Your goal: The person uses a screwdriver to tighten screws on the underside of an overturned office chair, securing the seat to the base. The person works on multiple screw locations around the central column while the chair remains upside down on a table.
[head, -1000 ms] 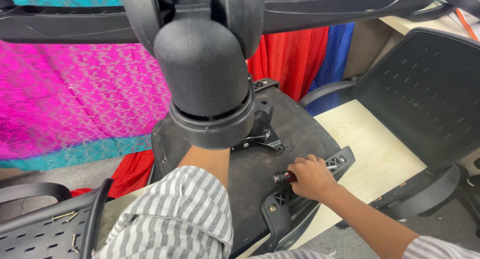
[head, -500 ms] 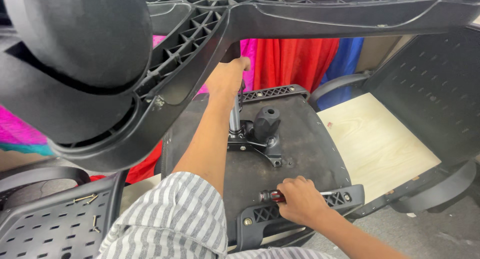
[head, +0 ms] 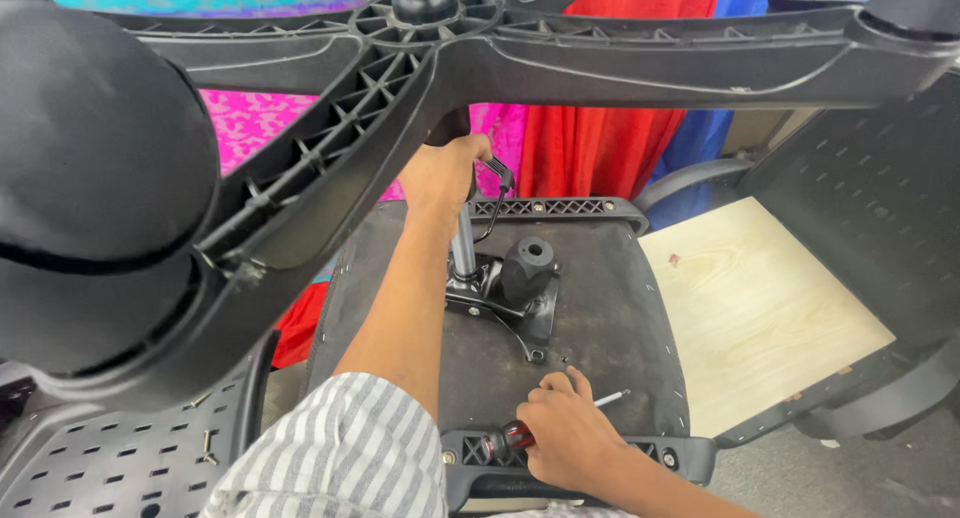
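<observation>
Head view looks down past the black chair base (head: 480,48) that fills the top of the picture, its spokes running out to either side, with a big round wheel (head: 95,218) of it close up at the far left. Under that wheel, at the lower left, lies a black perforated panel (head: 90,463) with a few small screws on it. Next comes my left hand (head: 445,173), reaching up along my striped sleeve (head: 340,458); its grip is clamped around the upper end of the metal column (head: 463,243), right under the hub of the base. The column stands upright and drops into the black metal plate (head: 505,303) bolted to the middle of the upturned chair seat (head: 590,288), which lies underside up in front of me. Beside the column on that plate sits a black knob (head: 528,263). Lower down, near the front edge of the seat, my right hand (head: 565,438) is closed on a screwdriver (head: 505,440) with a red and black handle, its shaft pointing right across the seat. Further right is a pale wooden board (head: 760,308), and beyond it a dark perforated chair back (head: 880,208). Behind everything hang pink, red and blue cloths (head: 610,153)
</observation>
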